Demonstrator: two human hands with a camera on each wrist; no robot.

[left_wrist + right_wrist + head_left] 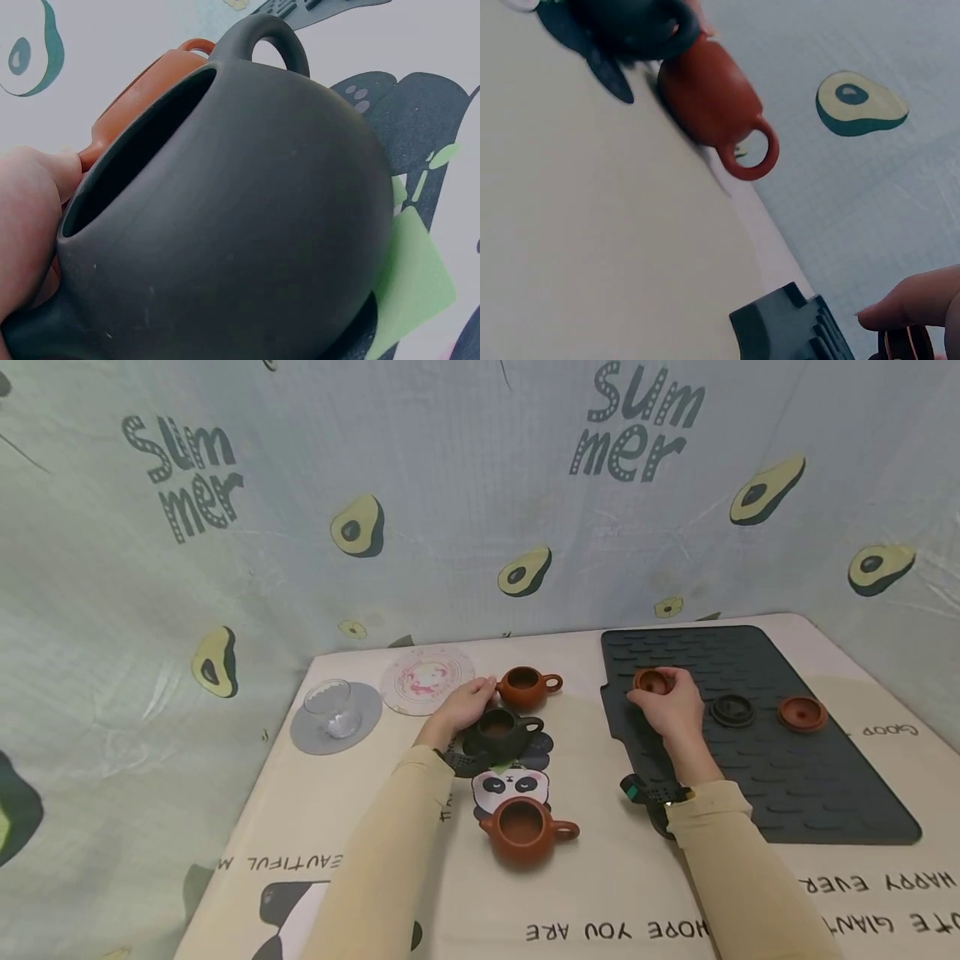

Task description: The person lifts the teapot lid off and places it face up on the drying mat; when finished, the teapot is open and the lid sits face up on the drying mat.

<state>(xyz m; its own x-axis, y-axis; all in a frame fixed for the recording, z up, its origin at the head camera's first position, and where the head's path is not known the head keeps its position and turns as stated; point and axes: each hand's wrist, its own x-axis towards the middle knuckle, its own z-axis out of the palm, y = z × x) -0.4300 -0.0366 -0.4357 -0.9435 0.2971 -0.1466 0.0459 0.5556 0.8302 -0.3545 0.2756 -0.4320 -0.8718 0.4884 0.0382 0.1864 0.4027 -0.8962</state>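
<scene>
A small reddish-brown teapot without a lid (525, 687) stands farthest back in the row. My left hand (467, 704) pinches its spout between thumb and fingers. Just nearer, a black lidless teapot (501, 735) sits beside that hand and fills much of the left wrist view. Over the dark ribbed mat (675, 647), my right hand (678, 706) grips a reddish-brown teapot lid (651, 682) by its edge; the right wrist view catches only part of this lid (906, 343). Whether the lid touches the mat I cannot tell.
A second reddish-brown teapot (522, 831) stands nearest me. On the mat lie a black lid (732, 711) and another reddish-brown lid (802, 714). To the left, a glass cup (333, 708) rests on a grey round coaster (313, 739), near a pink-patterned disc (427, 680).
</scene>
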